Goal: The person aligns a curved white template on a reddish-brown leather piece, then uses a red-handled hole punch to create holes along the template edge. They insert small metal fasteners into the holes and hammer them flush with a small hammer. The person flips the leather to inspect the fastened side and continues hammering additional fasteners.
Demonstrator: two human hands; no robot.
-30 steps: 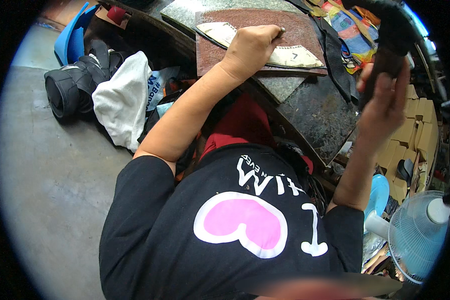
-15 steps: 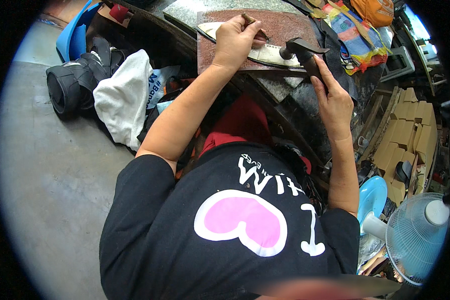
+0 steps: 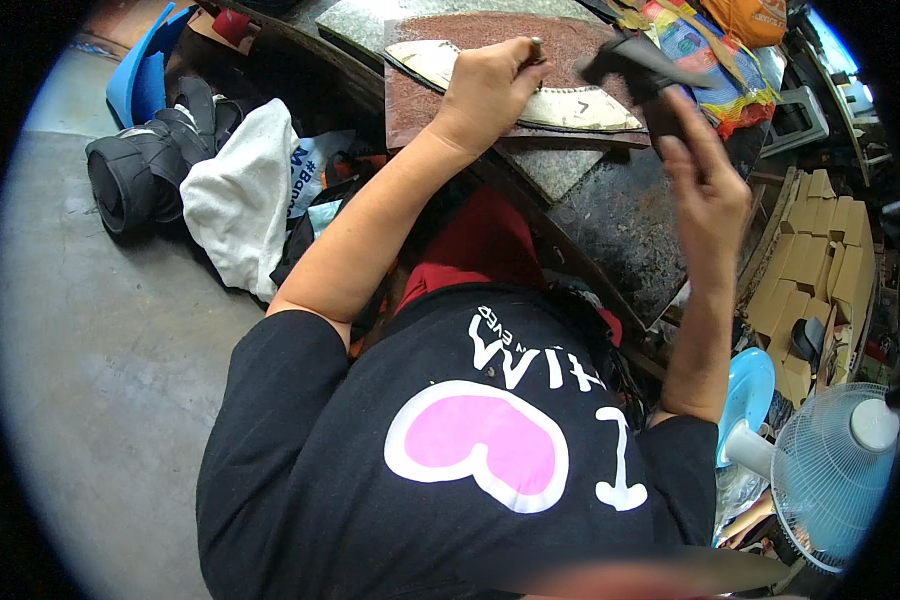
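My left hand [image 3: 482, 98] is closed around a short, thin punch [image 3: 536, 48], held upright over a curved white piece [image 3: 592, 108] with a dark edge. A row of small marks runs along that piece's upper edge. The punch's lower tip is hidden by my fingers. Under the white piece lies a worn reddish-brown board [image 3: 415, 118]. Off to the right, my right hand [image 3: 708, 190] grips a dark hammer [image 3: 635, 62] by its handle. The hammer head is raised, apart from the punch, and slightly blurred.
The board rests on a grey stone slab [image 3: 560, 172] on a dark workbench [image 3: 630, 235]. A colourful woven bag [image 3: 740, 100] and an orange bag [image 3: 750, 18] are at the back right. White cloth [image 3: 235, 200] and black rolls [image 3: 125, 180] lie left; a fan [image 3: 830, 480] stands right.
My right hand has lifted the hammer and swung it up and to the right, off the white piece. My left hand has shifted slightly right with the punch.
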